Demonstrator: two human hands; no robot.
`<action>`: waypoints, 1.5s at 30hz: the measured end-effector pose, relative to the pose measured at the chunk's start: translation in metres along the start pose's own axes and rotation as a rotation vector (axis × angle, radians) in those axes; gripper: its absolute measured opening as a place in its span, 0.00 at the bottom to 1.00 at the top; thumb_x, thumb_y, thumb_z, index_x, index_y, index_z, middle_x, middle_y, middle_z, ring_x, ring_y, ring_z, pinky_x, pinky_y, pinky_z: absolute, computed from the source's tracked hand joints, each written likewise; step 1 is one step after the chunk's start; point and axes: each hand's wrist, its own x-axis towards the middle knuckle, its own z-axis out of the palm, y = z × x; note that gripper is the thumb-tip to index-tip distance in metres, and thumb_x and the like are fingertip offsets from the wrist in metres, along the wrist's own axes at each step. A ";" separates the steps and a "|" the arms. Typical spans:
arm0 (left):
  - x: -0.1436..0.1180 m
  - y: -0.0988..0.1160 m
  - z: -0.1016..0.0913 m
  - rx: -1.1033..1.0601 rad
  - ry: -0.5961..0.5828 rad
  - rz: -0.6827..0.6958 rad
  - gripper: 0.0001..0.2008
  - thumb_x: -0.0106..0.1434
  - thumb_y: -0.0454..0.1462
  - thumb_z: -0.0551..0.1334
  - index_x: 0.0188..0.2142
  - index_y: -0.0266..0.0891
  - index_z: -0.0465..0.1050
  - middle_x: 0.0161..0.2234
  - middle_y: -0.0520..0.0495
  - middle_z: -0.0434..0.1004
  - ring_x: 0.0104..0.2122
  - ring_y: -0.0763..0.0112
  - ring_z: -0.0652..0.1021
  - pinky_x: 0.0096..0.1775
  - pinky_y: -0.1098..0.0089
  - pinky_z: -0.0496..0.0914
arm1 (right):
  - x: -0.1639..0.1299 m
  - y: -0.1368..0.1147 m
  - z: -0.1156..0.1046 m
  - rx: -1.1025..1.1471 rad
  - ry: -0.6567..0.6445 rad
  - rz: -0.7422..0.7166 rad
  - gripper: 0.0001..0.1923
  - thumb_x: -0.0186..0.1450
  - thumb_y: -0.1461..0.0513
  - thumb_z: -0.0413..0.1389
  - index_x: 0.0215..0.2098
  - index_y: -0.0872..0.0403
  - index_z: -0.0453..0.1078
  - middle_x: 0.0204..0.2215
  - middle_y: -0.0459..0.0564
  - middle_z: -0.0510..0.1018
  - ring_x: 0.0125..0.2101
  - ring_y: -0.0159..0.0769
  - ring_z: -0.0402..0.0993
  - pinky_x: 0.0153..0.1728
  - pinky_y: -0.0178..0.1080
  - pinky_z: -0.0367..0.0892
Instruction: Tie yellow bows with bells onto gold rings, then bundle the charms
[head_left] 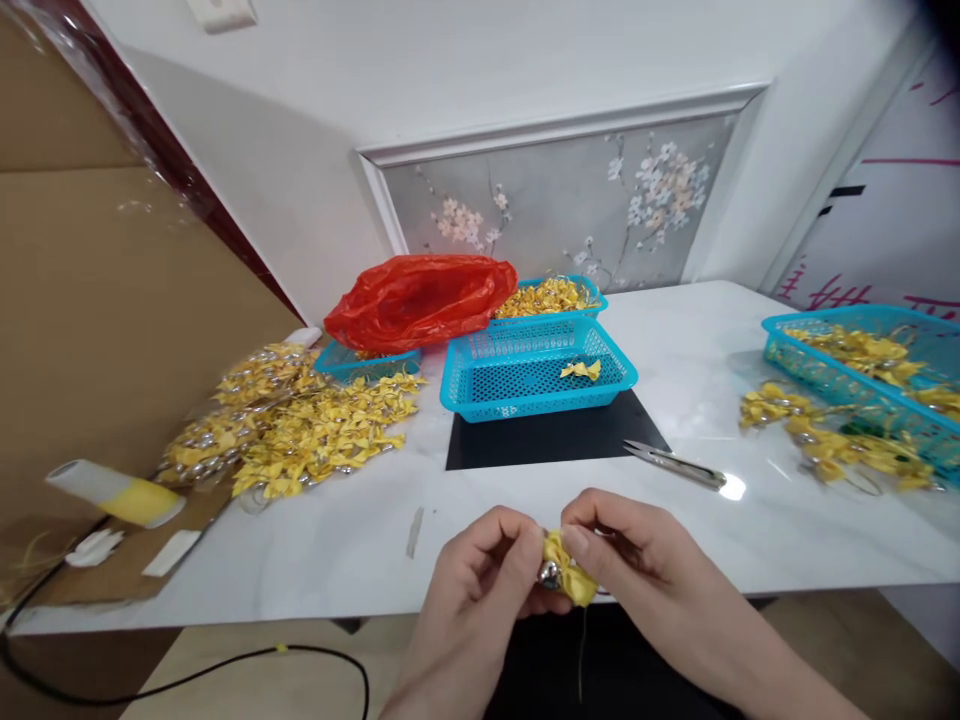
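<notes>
Between my two hands, just over the table's front edge, is a yellow ribbon bow (573, 580) with a silver bell (550, 573) at its left side. My left hand (487, 575) pinches it from the left, thumb and fingers closed near the bell. From the right, my right hand (630, 550) pinches the top of the yellow ribbon between thumb and forefinger. A thin thread (582, 655) hangs down from the bow. Silver thread snips (675, 464) lie beyond my right hand. A blue basket (465, 400) farther off holds one small yellow bow (581, 371).
Yellow bows with bells (322, 430) are heaped at left. A red plastic bag (420, 300) and another filled blue basket (592, 290) stand behind. At right is a blue basket (810, 365) with loose bows (825, 445) beside it. A black mat (517, 446) lies on the white table.
</notes>
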 end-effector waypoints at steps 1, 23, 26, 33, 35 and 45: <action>0.001 0.000 0.001 -0.006 -0.003 -0.005 0.13 0.62 0.44 0.65 0.27 0.37 0.73 0.26 0.50 0.71 0.29 0.72 0.72 0.33 0.72 0.73 | 0.000 0.001 0.000 0.013 0.007 -0.003 0.14 0.70 0.55 0.49 0.29 0.53 0.64 0.24 0.42 0.64 0.25 0.29 0.58 0.25 0.31 0.55; 0.000 0.003 0.005 -0.127 -0.006 -0.063 0.07 0.60 0.39 0.67 0.33 0.39 0.73 0.30 0.52 0.72 0.30 0.75 0.72 0.33 0.74 0.72 | 0.001 -0.001 0.004 0.002 0.080 -0.102 0.13 0.70 0.57 0.48 0.29 0.53 0.65 0.25 0.43 0.66 0.26 0.30 0.61 0.26 0.33 0.57; -0.001 0.002 0.004 -0.137 -0.006 -0.064 0.07 0.61 0.41 0.67 0.35 0.40 0.74 0.30 0.51 0.72 0.31 0.74 0.72 0.35 0.74 0.71 | 0.000 -0.003 0.004 -0.005 0.083 -0.117 0.12 0.70 0.58 0.48 0.29 0.53 0.65 0.25 0.43 0.65 0.26 0.30 0.61 0.26 0.32 0.57; -0.004 -0.001 0.000 -0.067 0.046 -0.001 0.11 0.59 0.45 0.67 0.36 0.41 0.76 0.31 0.50 0.72 0.33 0.71 0.72 0.38 0.72 0.70 | 0.000 -0.006 0.004 -0.054 0.101 -0.136 0.13 0.70 0.59 0.49 0.28 0.53 0.64 0.24 0.44 0.66 0.25 0.30 0.60 0.25 0.32 0.56; -0.005 -0.001 -0.001 -0.054 0.043 0.017 0.11 0.57 0.43 0.69 0.37 0.42 0.76 0.31 0.51 0.72 0.33 0.72 0.72 0.37 0.73 0.70 | 0.000 -0.006 0.004 -0.072 0.102 -0.145 0.13 0.70 0.59 0.48 0.28 0.53 0.65 0.25 0.44 0.66 0.25 0.30 0.60 0.25 0.32 0.56; -0.004 -0.003 -0.005 -0.063 0.004 0.040 0.14 0.55 0.42 0.71 0.40 0.42 0.75 0.32 0.50 0.74 0.35 0.70 0.74 0.39 0.72 0.69 | 0.001 -0.003 0.009 -0.104 0.078 -0.152 0.14 0.69 0.57 0.49 0.29 0.53 0.67 0.26 0.44 0.69 0.26 0.31 0.64 0.27 0.32 0.60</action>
